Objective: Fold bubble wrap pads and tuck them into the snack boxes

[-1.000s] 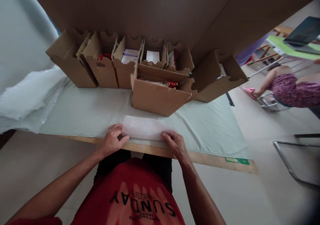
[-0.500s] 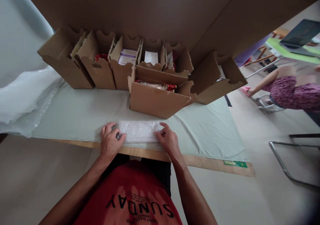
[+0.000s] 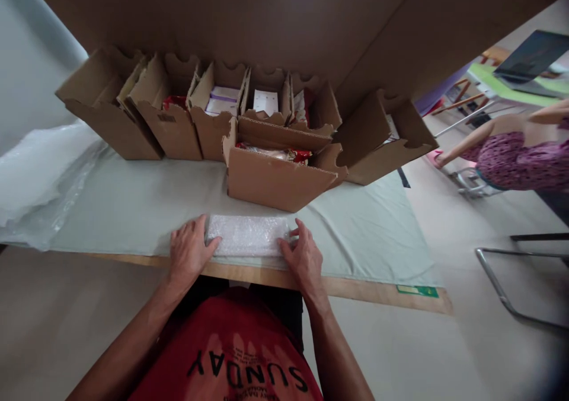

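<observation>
A flat, oblong bubble-wrap packet (image 3: pixel 248 236) lies on the pale green cloth near the table's front edge; what is inside, if anything, cannot be made out. At its left end is my left hand (image 3: pixel 190 248), thumb on the wrap and fingers curled along the side. My right hand (image 3: pixel 303 254) grips the opposite end, with its thumb on the wrap and its index finger raised a little at the far corner. Just beyond the packet stands a cardboard box (image 3: pixel 280 178) holding red and clear plastic packages (image 3: pixel 284 153).
Several open cardboard boxes (image 3: pixel 178 128) line the back, some with white boxes or red packets inside. Loose bubble wrap (image 3: pixel 48 175) lies at the left. On the right are a seated person (image 3: pixel 511 152), a laptop (image 3: pixel 533 63) and a metal frame (image 3: pixel 498 282).
My left hand has shifted slightly left, its fingers straighter along the packet's end. My right hand has moved a little right and its index finger has lifted. The packet stays nearly in place.
</observation>
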A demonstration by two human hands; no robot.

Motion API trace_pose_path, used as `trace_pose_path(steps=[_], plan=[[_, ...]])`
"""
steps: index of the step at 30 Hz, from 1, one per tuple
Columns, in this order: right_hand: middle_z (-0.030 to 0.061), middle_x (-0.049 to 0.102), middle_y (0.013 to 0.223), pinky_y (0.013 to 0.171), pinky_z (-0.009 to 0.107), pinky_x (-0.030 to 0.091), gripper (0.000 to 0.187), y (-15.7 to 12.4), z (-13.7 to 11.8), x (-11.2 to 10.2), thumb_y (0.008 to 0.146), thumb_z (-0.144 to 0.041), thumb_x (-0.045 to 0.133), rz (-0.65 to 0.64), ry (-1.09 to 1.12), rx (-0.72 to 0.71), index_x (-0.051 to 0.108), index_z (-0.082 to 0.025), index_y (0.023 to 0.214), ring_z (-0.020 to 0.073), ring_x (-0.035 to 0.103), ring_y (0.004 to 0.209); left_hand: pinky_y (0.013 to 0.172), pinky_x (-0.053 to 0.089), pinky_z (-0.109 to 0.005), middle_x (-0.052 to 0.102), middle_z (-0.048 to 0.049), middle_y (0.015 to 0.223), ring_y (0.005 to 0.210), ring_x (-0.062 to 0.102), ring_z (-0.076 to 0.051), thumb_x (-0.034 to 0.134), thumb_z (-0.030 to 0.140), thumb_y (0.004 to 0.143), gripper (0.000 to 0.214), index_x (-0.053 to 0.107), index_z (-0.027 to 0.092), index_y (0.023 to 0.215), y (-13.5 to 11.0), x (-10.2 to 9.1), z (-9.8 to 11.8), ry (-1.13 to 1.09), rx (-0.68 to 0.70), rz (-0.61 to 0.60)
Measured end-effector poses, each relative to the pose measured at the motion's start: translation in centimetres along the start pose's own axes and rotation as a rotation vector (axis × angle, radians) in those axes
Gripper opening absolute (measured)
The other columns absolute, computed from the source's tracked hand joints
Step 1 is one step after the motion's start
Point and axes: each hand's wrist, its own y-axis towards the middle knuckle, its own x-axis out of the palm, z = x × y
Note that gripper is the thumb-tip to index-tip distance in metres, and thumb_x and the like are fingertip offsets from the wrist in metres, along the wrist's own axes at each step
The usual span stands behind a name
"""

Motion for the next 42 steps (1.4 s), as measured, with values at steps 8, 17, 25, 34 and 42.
trace_pose_path(steps=[8,17,25,34,42], plan=[[0.0087,0.075,0.097,0.076,0.032,0.048,0.047,0.8,-0.7,-0.2,0.089,-0.031,0.061,-0.105,-0.068,0.044,0.060,-0.016,0.134,0.0249,0.069,0.094,0.073,0.048,-0.035,0.073,-0.0090,0.087,0.081,0.071,-0.029,0.060,0.032,0.089,0.050,0.054,0.015,0.135,0.6,-0.2,0.3,-0.106,-0.070,-0.190],[0.0011,0.070,0.072,0.063,0.027,0.040,0.026,1.1,-1.2,-1.0,0.080,-0.028,0.058,-0.189,0.134,0.027,0.070,-0.018,0.101,0.0174,0.062,0.066,0.064,0.042,-0.027,0.060,0.0008,0.068,0.066,0.056,-0.017,0.061,0.031,0.076,0.010,0.058,0.022,0.072,1.1,-1.2,0.1,-0.347,-0.113,-0.188],[0.0085,0.070,0.091,0.080,0.039,0.050,0.025,0.9,-1.8,-3.4,0.085,-0.036,0.060,0.077,0.148,-0.062,0.068,-0.019,0.102,0.0235,0.062,0.081,0.062,0.041,-0.027,0.060,0.0015,0.067,0.063,0.056,-0.016,0.060,0.037,0.076,0.017,0.055,0.022,0.073,1.1,-1.6,0.5,-0.618,-0.178,-0.319],[0.0115,0.065,0.122,0.081,0.033,0.054,0.037,-3.0,-8.2,0.7,0.099,-0.020,0.047,-0.305,0.046,-0.368,0.061,-0.022,0.134,0.0210,0.066,0.093,0.061,0.042,-0.027,0.062,0.0023,0.068,0.062,0.057,-0.016,0.065,0.035,0.075,0.017,0.056,0.022,0.080,0.7,-1.1,0.7,-0.653,-0.217,-0.262],[0.0105,0.065,0.118,0.073,0.030,0.049,0.036,-2.6,-9.9,1.1,0.101,-0.018,0.045,-0.495,-0.260,-0.418,0.060,-0.027,0.132,0.0229,0.065,0.095,0.048,0.051,-0.026,0.069,0.0015,0.074,0.055,0.062,-0.014,0.078,0.040,0.064,0.046,0.056,0.019,0.098,-0.1,-1.9,2.7,-1.401,-0.489,-0.454]])
